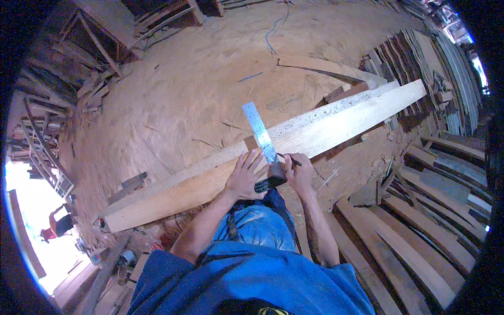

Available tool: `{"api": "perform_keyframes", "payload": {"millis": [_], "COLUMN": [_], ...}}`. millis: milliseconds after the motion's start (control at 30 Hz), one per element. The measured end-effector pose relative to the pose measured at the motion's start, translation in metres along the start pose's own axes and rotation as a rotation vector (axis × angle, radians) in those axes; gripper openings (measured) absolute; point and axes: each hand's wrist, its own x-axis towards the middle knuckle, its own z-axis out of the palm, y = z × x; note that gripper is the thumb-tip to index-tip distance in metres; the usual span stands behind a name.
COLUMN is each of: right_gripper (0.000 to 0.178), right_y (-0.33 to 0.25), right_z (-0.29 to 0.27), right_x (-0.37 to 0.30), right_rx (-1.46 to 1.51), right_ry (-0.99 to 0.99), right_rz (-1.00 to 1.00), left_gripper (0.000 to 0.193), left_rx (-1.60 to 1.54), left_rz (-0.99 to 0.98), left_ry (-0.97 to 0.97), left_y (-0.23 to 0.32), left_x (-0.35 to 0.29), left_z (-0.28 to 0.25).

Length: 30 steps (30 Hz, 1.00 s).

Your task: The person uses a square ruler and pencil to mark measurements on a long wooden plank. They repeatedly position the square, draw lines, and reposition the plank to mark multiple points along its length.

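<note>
Far to the left of the left grip (242,174), a bright opening (26,184) shows a second person (64,224), small and distant. Beyond both grips lies a brown floor (194,89) with strips of debris on it. A long pale beam (341,128) runs from lower left of the left grip to upper right of the right grip (301,176), passing just in front of the wearer's legs. Wavy-edged boards (401,63) stand farther up and right; sawn planks (420,239) lie in rows at the lower right.

The left grip is spread flat, fingers extended onto the beam beside the metal blade (257,126), which projects across it and past its far edge. The right grip is closed, fingers bent around a slim dark stick (282,155) just right of the blade.

A dark block (276,172) sits between the grips at the blade's near end; its join is unclear. The left thumb is hard to make out. Glare washes out the opening; the stick is partly covered by fingers.
</note>
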Motion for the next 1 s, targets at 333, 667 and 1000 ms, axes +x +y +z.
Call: {"api": "perform_keyframes", "payload": {"millis": [333, 667, 1000], "right_gripper": [0.033, 0.026, 0.018], "right_y": [0.056, 0.081, 0.120], "right_z": [0.037, 0.010, -0.018], "right_x": [-0.089, -0.083, -0.059], "right_rx": [0.365, 0.715, 0.934], "right_ry": [0.024, -0.156, 0.156], "right_rz": [0.733, 0.869, 0.858], "left_gripper": [0.106, 0.127, 0.135], "left_rx": [0.011, -0.211, -0.163], "left_rz": [0.000, -0.160, -0.359], "left_ry": [-0.042, 0.101, -0.242], "left_y": [0.004, -0.027, -0.047], "left_x": [0.002, -0.014, -0.016], "left_z": [-0.008, -0.005, -0.018]}}
